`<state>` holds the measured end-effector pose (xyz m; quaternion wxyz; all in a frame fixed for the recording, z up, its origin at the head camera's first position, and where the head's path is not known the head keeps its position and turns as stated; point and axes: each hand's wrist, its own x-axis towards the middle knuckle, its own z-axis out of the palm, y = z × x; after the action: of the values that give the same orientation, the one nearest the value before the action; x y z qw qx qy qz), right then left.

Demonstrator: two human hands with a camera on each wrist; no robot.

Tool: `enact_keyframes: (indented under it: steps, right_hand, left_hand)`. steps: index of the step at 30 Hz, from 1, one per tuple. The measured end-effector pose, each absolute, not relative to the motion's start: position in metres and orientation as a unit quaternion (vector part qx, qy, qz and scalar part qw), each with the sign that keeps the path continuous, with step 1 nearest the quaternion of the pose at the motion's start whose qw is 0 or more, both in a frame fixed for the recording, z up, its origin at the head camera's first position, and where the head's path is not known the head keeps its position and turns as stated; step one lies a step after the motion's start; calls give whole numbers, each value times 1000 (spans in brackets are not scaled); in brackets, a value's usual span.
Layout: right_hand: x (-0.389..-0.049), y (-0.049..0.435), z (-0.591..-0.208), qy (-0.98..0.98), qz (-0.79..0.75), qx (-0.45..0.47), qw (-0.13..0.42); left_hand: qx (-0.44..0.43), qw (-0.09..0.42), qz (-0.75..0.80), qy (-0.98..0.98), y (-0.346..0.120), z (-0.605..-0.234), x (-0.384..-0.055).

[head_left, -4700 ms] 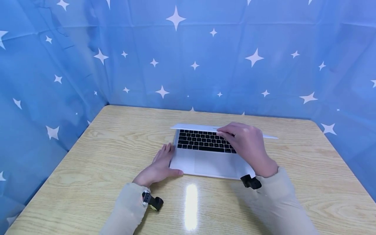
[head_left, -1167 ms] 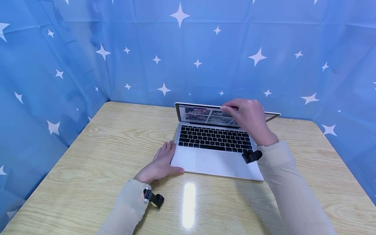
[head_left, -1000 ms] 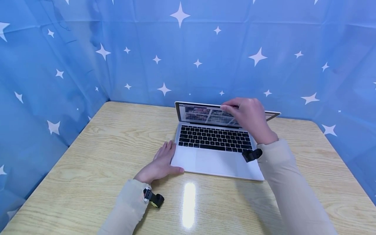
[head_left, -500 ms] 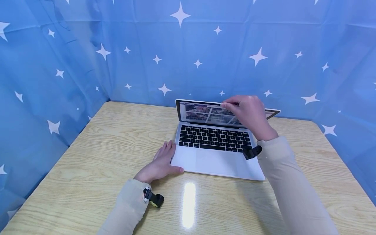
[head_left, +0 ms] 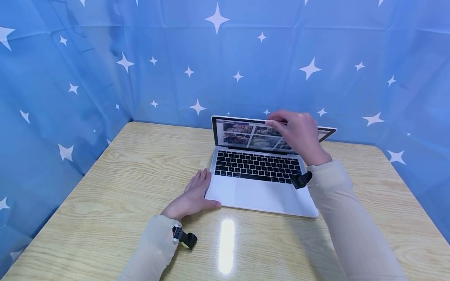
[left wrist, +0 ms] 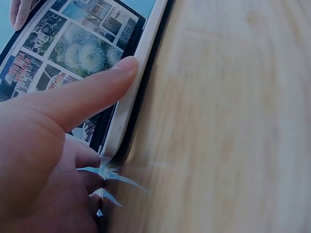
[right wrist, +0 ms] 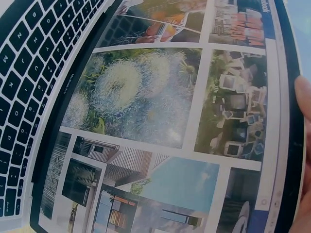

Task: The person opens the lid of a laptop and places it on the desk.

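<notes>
A silver laptop (head_left: 260,195) sits on the wooden table, its lid tilted up and its screen (head_left: 239,134) lit with a page of pictures. At its front left corner rests my left hand (head_left: 191,197), fingers laid along the side and thumb against the front edge; the left wrist view shows that thumb (left wrist: 97,92) stretched out across the laptop's pale edge. My right hand (head_left: 299,130) pinches the top edge of the lid between thumb and fingers, covering part of the screen. In the right wrist view, its fingertips (right wrist: 303,97) show at the lid's rim beside the pictures.
The wooden table (head_left: 123,175) extends on both sides of the laptop and in front of it. A blue curtain (head_left: 168,50) with white stars hangs behind the table and down its sides. Each wrist carries a small black camera.
From nearly closed, the lid has swung up and back under my right hand, uncovering the whole keyboard depth and the lit screen. My left hand has kept its place at the corner.
</notes>
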<state>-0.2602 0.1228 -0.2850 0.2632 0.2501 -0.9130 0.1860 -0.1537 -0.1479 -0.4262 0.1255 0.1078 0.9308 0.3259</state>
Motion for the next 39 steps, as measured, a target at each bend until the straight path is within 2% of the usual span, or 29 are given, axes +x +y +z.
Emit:
enact_keyframes:
  steps: [6,10,21,30,39]
  right_hand:
    - [-262,123,-283,-913,193,249,260]
    - [-265,123,-283,-902,197,264,279]
    - [-273,116,-287,-835,179,316,414]
    - [-277,112,-290,-824,132,294,466]
    - [-282,110,-289,-820,94,288,485]
  left_hand:
    - [104,125,326,931,-147,-425,-151]
    - [108,123,324,932,-147,-425,-151]
    - [109,127,324,931,-147,-424,-150]
    - [105,129,320,933,-147,-425,-151]
    - [101,135,324,931,-147,-424,-150]
